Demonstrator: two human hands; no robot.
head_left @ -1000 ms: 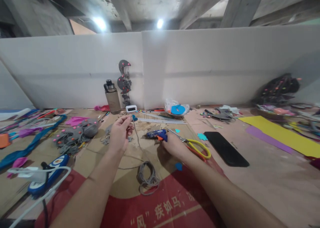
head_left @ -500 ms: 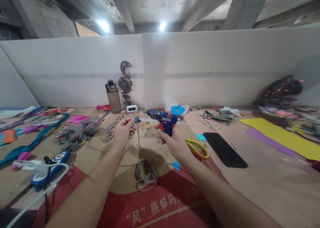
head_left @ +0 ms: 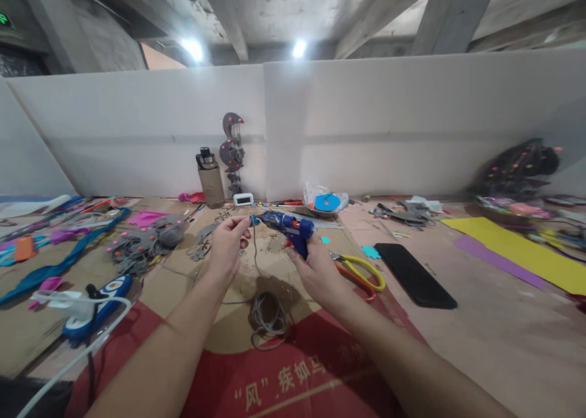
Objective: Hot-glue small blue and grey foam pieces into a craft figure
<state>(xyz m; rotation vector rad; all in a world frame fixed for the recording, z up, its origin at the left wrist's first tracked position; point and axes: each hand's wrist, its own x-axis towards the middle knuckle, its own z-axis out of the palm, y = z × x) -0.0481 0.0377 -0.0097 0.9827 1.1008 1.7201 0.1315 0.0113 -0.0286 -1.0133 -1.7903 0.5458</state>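
Note:
My right hand is wrapped round the handle of a blue hot glue gun, its nozzle pointing left. The nozzle end is close to a small blue piece pinched in my left hand; whether they touch I cannot tell. A grey cord hangs from my left fingertips down to a loose coil on the cardboard. Scissors with yellow and orange handles lie just right of my right hand.
A black phone lies to the right, near yellow sheet. A blue-and-white power strip with a white cable sits at left, below grey felt pieces. A bottle stands by the white partition.
My right hand has brought the glue gun leftward and slightly down, so its nozzle is now by the small blue piece. My left hand has barely moved.

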